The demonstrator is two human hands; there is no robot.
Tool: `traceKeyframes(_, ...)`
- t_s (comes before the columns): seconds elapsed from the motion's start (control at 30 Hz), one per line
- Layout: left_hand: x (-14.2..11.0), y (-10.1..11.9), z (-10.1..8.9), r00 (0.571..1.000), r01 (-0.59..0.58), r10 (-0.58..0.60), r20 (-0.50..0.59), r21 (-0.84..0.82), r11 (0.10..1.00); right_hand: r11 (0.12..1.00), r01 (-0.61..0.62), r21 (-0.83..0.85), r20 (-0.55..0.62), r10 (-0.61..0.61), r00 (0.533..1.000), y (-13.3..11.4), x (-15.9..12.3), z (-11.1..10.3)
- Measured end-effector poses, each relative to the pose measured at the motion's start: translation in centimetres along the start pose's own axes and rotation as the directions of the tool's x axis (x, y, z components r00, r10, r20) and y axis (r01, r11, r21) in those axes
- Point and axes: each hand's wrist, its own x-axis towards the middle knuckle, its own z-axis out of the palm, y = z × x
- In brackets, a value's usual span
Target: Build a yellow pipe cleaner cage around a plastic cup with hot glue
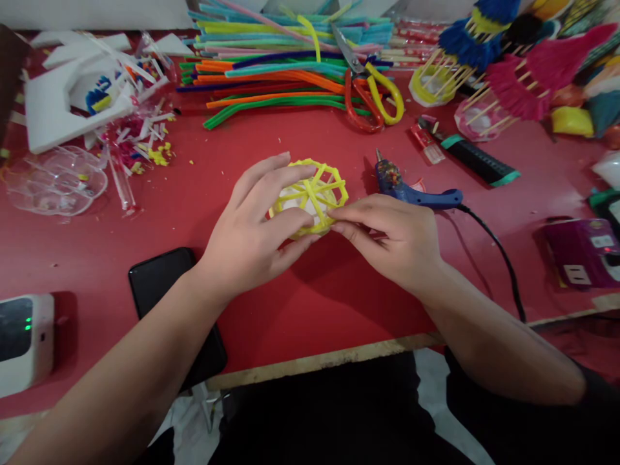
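Yellow frame (316, 197) partly hidden behind left hand (246, 223)

From here I see scissors (359, 70) across the pipe cleaners (285, 71) at the back, glue gun (421, 196) just beyond the right hand (397, 239), phone (159, 274) partly under the left forearm (179, 316), perhaps a power box (578, 248) far right.

Seen from above, spread across most of the view: a red counter (300, 316), smooth and faintly glossy. Finished along the front with a pale, mottled edge (339, 360), worn and uneven. Backed at the upper left by what appears to be a whitish wall (97, 13), cut off by the frame. Glimpsed below, a light, marbled floor (431, 381). Lit softly, with blurred shadows and a pinkish sheen toward the left.
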Motion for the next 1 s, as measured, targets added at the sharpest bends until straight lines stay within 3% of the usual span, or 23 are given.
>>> traceKeyframes(0.2,0.2,0.2,-0.1,0.998,0.030,-0.033,-0.049,-0.057,0.998,0.999,-0.002,0.036,-0.017,0.002,1.000,-0.2,-0.1,0.1)
traceKeyframes(0.47,0.0,0.2,-0.1,0.995,-0.058,0.063,-0.072,0.080,0.995,0.993,-0.091,0.072,-0.009,0.091,0.996,-0.5,0.0,0.1)
traceKeyframes(0.73,-0.4,-0.1,0.6,0.992,-0.065,0.071,-0.103,0.062,0.996,0.981,-0.177,0.084,-0.009,0.179,0.984,-0.7,0.0,0.2)
traceKeyframes(0.83,-0.4,-0.6,0.9,0.979,-0.119,0.120,-0.162,0.016,0.993,0.982,-0.170,0.078,-0.018,0.172,0.985,-0.7,0.0,0.2)
traceKeyframes(1.0,-0.5,-1.7,1.1,0.985,-0.095,0.070,-0.159,-0.155,0.983,0.992,-0.122,0.044,-0.043,0.124,0.991,-0.7,0.1,0.3)
